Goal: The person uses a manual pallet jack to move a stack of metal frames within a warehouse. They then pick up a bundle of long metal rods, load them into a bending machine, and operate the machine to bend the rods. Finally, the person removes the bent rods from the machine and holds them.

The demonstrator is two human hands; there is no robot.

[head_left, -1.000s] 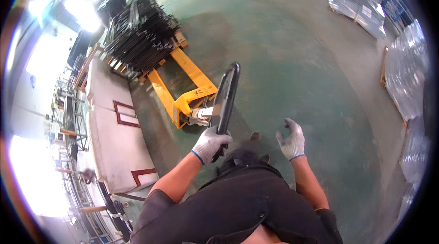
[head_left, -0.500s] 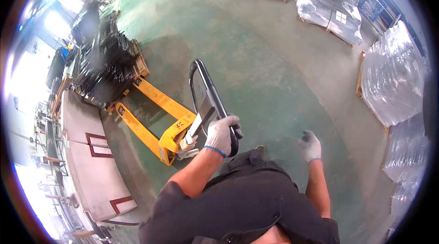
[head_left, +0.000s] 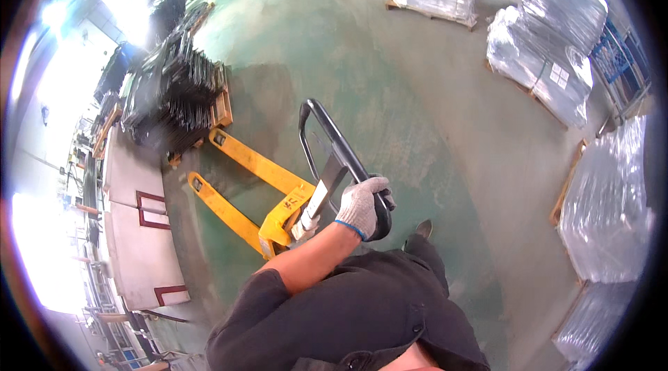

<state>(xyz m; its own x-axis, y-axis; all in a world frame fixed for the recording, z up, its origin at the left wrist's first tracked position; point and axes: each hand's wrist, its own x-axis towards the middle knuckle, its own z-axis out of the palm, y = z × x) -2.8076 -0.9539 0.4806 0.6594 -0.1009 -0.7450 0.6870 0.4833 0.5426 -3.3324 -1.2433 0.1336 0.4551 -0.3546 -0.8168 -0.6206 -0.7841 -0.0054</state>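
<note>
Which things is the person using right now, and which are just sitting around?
In use:
- left hand in a knit glove, wrapped round the black loop handle
- yellow pallet jack, forks pointing at the dark stacked load on a wooden pallet

Just sitting around:
- plastic-wrapped pallets
- grey floor panels

The right hand is out of view.

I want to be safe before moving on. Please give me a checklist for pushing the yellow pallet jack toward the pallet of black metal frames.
1. Left hand in a grey knit glove grips the black loop handle: ok.
2. Right hand on handle: cannot tell, not in view.
3. Yellow pallet jack's forks point at the wooden pallet of black metal frames: ok.
4. Forks under pallet: not ok, tips outside.
5. Green floor around is free: ok.
</note>
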